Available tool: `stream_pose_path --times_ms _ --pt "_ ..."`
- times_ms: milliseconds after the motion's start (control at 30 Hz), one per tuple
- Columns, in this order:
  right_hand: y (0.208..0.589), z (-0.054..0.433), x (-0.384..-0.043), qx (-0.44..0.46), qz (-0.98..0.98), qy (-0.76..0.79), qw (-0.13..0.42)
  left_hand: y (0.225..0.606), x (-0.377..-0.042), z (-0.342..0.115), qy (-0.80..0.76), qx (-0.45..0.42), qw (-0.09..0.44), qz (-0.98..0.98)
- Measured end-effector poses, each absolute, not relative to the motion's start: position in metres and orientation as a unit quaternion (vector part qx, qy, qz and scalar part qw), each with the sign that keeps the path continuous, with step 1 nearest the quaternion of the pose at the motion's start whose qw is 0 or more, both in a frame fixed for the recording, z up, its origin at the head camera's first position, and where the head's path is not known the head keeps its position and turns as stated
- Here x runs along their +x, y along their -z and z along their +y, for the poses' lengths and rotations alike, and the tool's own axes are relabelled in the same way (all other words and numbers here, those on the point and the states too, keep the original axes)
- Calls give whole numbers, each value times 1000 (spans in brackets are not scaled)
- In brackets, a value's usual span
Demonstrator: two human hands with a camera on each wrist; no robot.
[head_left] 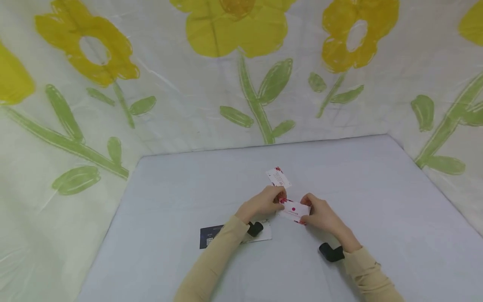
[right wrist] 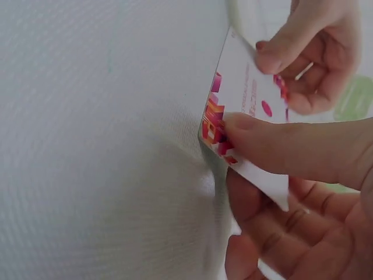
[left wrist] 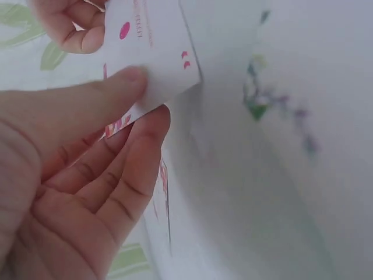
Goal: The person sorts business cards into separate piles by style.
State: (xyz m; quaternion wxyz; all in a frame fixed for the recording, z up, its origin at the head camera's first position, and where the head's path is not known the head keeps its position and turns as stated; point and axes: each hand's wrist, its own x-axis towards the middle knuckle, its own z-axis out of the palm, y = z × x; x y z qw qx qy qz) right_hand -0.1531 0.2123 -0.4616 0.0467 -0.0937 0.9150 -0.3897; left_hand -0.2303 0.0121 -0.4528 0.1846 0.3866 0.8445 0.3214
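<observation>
Between both hands is a white card [head_left: 294, 208] with red and pink patterned corners and a pink dot on its face. My left hand [head_left: 268, 202] pinches its left end, thumb on the face and fingers behind. At the opposite end, my right hand [head_left: 320, 213] grips it the same way, as the right wrist view shows with the thumb [right wrist: 274, 143] over the patterned corner. A second white card [head_left: 278, 177] with red corners lies on the table just beyond the left hand.
Under the left forearm lies a flat piece with a dark navy part [head_left: 205, 238] and a white part [head_left: 266, 233], partly covered by the sleeve. The pale table [head_left: 170, 188] meets a flower-printed curtain [head_left: 181, 105] at its back edge. Black wrist-camera mounts [head_left: 331, 252] sit at the cuffs.
</observation>
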Motion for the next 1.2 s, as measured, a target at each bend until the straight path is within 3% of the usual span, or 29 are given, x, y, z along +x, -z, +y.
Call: stream_pose_path --times_ms 300,633,1200 --pt "456 220 -152 -112 902 416 4 454 -215 0 -417 325 186 828" --pt "452 222 -152 -88 892 433 97 450 -191 -4 -434 269 208 834" --pt "455 201 -147 -78 921 368 101 454 -177 0 -314 260 149 901"
